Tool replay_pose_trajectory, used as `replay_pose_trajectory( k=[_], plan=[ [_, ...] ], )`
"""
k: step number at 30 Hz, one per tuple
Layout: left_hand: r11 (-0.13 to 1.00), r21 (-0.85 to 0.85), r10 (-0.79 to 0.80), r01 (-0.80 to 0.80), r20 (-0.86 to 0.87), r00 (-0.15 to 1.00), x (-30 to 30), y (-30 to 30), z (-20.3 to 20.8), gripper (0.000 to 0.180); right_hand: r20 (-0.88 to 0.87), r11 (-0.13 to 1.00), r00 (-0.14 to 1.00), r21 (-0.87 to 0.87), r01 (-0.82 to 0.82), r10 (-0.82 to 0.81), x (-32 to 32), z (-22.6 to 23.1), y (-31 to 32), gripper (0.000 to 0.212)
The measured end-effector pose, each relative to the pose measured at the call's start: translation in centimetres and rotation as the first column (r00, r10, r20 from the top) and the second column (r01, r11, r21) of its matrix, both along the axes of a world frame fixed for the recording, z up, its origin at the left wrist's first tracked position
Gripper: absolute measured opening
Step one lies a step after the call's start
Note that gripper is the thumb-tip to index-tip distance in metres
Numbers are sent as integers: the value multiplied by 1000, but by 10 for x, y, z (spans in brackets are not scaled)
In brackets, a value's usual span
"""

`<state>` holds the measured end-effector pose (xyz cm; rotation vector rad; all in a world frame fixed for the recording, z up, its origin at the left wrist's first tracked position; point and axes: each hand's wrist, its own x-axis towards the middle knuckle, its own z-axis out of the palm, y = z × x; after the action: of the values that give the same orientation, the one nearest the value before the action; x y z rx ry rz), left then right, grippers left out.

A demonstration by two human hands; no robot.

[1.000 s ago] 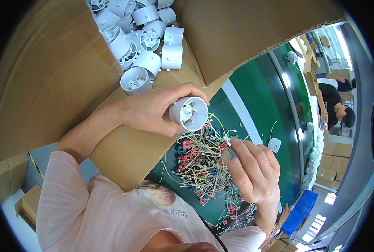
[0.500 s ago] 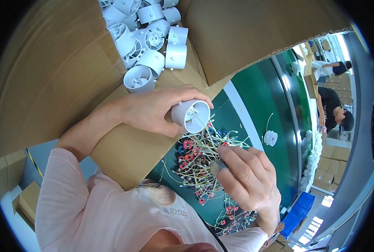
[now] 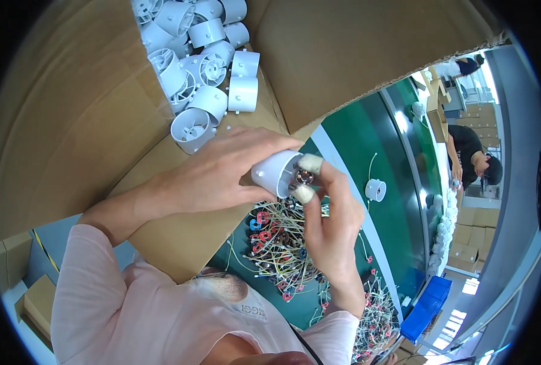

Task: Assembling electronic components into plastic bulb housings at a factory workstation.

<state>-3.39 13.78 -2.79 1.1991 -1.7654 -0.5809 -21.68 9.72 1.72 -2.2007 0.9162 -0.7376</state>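
Observation:
My left hand (image 3: pixel 225 165) grips a white plastic cylinder (image 3: pixel 268 174) around its side, its open end facing right. Two fingers of my right hand (image 3: pixel 334 216), both in pale finger cots, pinch a small round metal part with coppery windings (image 3: pixel 304 176) at the mouth of that cylinder. How far the part sits inside cannot be made out. Just below my hands lies a tangled heap of wired parts (image 3: pixel 276 243) with red and blue pieces and pale leads. Several more white cylinders (image 3: pixel 211 100) fill the cardboard box (image 3: pixel 82 115) beyond my left hand.
On the green work surface (image 3: pixel 371 131), a single white cylinder (image 3: pixel 375 190) with a wire stands to the right. Another wire heap (image 3: pixel 374 322) lies at lower right, near a blue bin (image 3: pixel 427 309). A person in dark clothing (image 3: pixel 465 149) works across the line.
My right hand has moved up from the wire heap to the cylinder's mouth, now with the small round metal part in its fingers. My left hand still holds the cylinder.

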Motion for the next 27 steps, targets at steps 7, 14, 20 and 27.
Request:
replay_pose_trajectory(
  k=[7,14,20,27],
  plan=[
    [1000,25,15,-14,-49,999,-7,7,5,63,-6,934,998,-350,-68,70,0,-19,-2,36],
    [998,-46,49,-49,0,999,-26,37,29,63,81,921,989,-380,-84,124,-9,-4,21,34],
    [993,-74,95,-97,-31,995,-44,38,16,59,11,882,996,-466,-71,86,-19,-8,19,34],
    [993,-27,114,-118,-116,987,-15,5,-8,54,-43,871,992,-477,-121,115,12,-26,-11,33]
  ],
)
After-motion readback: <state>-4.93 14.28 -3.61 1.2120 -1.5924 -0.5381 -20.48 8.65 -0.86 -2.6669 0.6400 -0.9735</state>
